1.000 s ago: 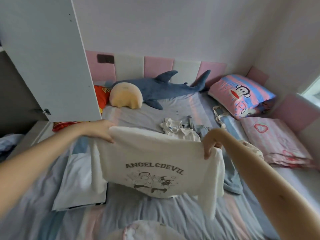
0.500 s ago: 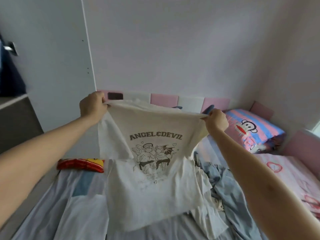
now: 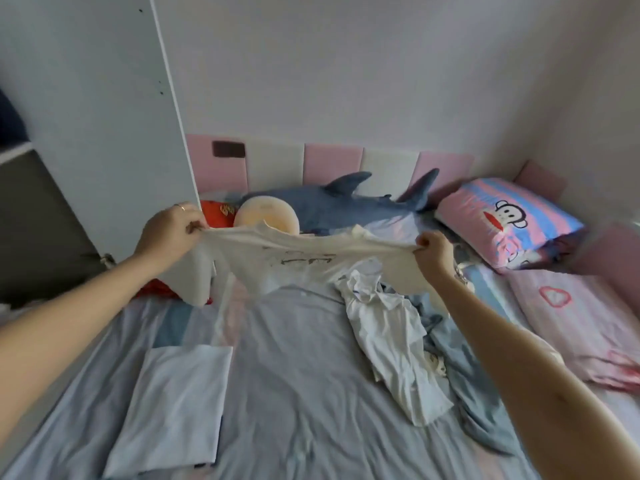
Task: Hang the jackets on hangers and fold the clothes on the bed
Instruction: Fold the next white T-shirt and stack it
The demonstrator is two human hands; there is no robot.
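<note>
A white printed T-shirt [image 3: 291, 258] is stretched almost flat in the air above the bed [image 3: 294, 393]. My left hand [image 3: 169, 233] grips its left shoulder and my right hand [image 3: 433, 252] grips its right shoulder. The print faces up and is blurred. A folded light-blue garment [image 3: 173, 410] lies flat on the bed at the near left. A crumpled white garment [image 3: 391, 341] sits on a rumpled blue one [image 3: 471, 393] to the right of the middle.
An open white wardrobe door [image 3: 104, 116] stands at the left. A blue plush shark [image 3: 346, 206], a round beige cushion [image 3: 266, 214] and a red cushion [image 3: 216, 213] lie by the headboard. A monkey-print pillow [image 3: 509, 223] and a folded pink quilt [image 3: 581, 320] fill the right side.
The shirt hung upright before my face half a second ago. Both hands have dropped and swung it out flat over the bed, and my view has tilted down.
</note>
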